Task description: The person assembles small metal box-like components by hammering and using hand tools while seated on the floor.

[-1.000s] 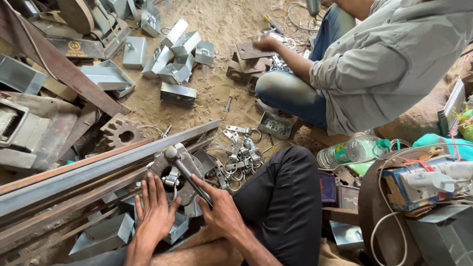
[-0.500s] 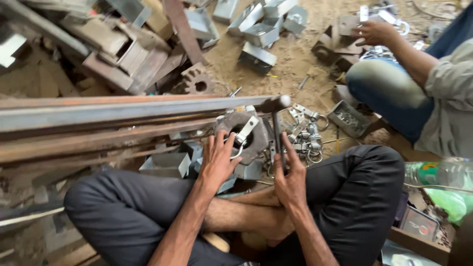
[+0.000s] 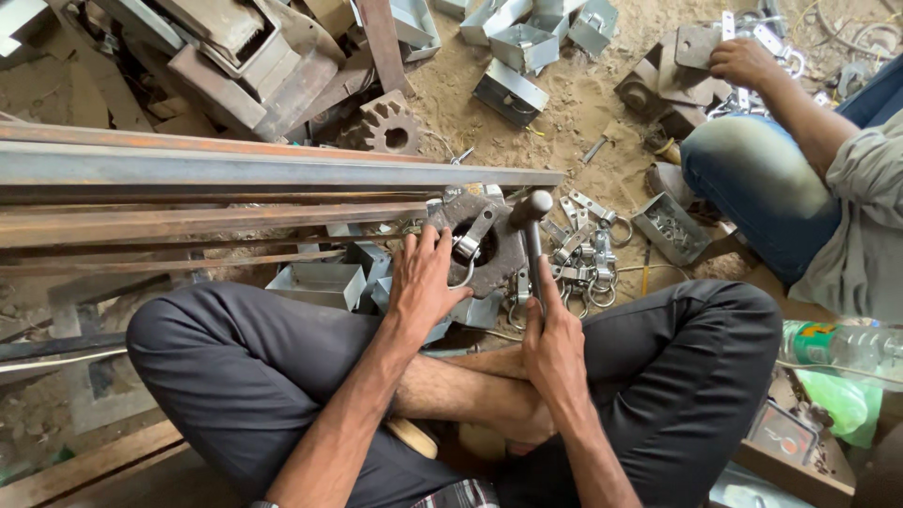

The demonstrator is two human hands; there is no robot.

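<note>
left hand (image 3: 425,282) steadies metal clasp (image 3: 467,243) | right hand (image 3: 555,343) grips hammer (image 3: 532,240)

The hammer (image 3: 532,246) shows its head and upper handle; the lower handle is buried in the right hand (image 3: 555,350). The left hand (image 3: 425,282) covers part of the round steel block (image 3: 482,246). The co-worker's arm (image 3: 809,113) and the plastic bottle (image 3: 842,346) run off the right edge.

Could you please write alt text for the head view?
Seated cross-legged, a person grips a hammer in the right hand while the left hand steadies a latch piece on a round steel block; another person's hand works nearby.
</note>
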